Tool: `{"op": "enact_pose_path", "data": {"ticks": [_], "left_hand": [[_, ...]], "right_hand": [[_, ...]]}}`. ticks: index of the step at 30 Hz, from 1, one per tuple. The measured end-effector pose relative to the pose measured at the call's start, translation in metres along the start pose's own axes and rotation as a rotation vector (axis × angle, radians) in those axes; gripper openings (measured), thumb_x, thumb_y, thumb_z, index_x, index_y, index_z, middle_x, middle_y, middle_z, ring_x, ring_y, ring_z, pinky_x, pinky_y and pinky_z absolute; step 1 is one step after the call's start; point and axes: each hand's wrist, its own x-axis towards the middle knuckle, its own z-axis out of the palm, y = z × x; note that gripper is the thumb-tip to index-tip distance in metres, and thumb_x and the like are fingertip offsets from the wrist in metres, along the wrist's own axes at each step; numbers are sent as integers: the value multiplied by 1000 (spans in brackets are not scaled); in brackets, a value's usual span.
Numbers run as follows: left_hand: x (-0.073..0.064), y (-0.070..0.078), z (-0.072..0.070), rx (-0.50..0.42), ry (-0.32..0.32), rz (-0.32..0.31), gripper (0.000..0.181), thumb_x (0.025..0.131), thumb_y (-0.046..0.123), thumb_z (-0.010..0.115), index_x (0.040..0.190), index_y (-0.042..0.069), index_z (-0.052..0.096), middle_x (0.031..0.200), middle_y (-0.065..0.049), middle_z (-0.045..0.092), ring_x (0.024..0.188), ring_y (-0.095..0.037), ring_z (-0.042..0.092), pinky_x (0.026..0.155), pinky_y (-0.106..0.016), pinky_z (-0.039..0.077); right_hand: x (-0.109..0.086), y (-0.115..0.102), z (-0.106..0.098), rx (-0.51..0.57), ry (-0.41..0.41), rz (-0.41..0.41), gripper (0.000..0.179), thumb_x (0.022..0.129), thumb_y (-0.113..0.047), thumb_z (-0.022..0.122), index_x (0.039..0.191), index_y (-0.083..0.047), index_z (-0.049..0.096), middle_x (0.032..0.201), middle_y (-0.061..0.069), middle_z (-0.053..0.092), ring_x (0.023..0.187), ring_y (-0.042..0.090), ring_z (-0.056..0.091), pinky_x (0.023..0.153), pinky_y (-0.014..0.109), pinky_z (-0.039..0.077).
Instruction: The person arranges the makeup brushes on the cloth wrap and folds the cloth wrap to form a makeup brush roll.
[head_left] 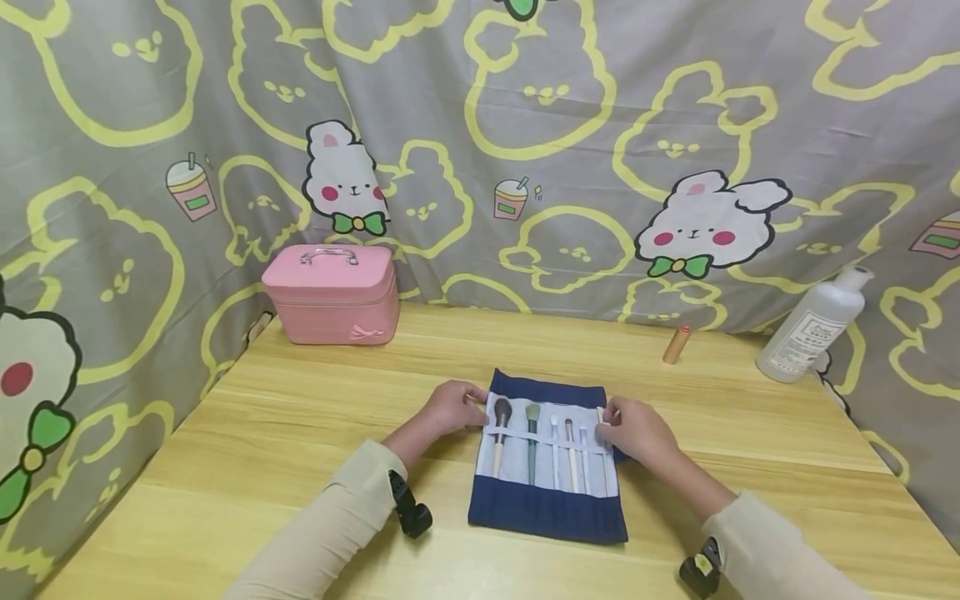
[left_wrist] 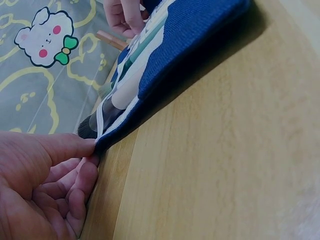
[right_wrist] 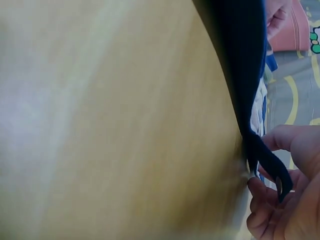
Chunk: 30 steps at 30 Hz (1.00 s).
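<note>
A navy cloth brush roll (head_left: pixel 547 510) lies unfolded at the middle of the table, its light inside facing up. Several makeup brushes sit under its pale elastic band, among them a dark-headed brush (head_left: pixel 502 410) and a green-handled brush (head_left: pixel 533 421). My left hand (head_left: pixel 453 407) pinches the roll's left edge between thumb and fingers, beside the dark-headed brush. At the opposite edge, my right hand (head_left: pixel 639 429) grips the cloth near the end of the elastic. In the right wrist view, a navy strap (right_wrist: pixel 272 167) hangs by the fingers of that hand.
A pink vanity case (head_left: pixel 330 304) with a metal handle stands at the back left. Toward the back right are a small orange-brown tube (head_left: pixel 677 345) and a white bottle (head_left: pixel 813 329). A patterned curtain (head_left: pixel 442 108) hangs behind the wooden table (head_left: pixel 225 475).
</note>
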Motion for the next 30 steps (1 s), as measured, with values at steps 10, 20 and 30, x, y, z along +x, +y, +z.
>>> {"op": "enact_pose_path", "data": {"ticks": [10, 20, 30], "left_hand": [[1, -1, 1, -1, -2, 5, 33, 73, 8, 77, 103, 4, 67, 72, -2, 65, 60, -13, 59, 55, -26, 45], [3, -2, 5, 23, 10, 5, 32, 72, 10, 77, 103, 6, 68, 71, -1, 62, 59, -14, 56, 54, -26, 43], [0, 0, 2, 20, 16, 12, 33, 73, 9, 77, 104, 5, 68, 71, -2, 62, 59, -15, 57, 54, -27, 44]], "right_hand": [[-5, 1, -1, -14, -85, -4, 18, 76, -22, 69, 78, -9, 56, 73, 4, 56, 63, 18, 49, 54, 30, 37], [-1, 4, 0, 21, -36, -15, 20, 84, -21, 62, 70, -9, 54, 61, 0, 48, 56, 16, 44, 51, 29, 34], [-2, 1, 3, 27, -67, -23, 23, 79, -17, 62, 60, -10, 51, 55, -2, 44, 52, 14, 42, 49, 27, 31]]}}
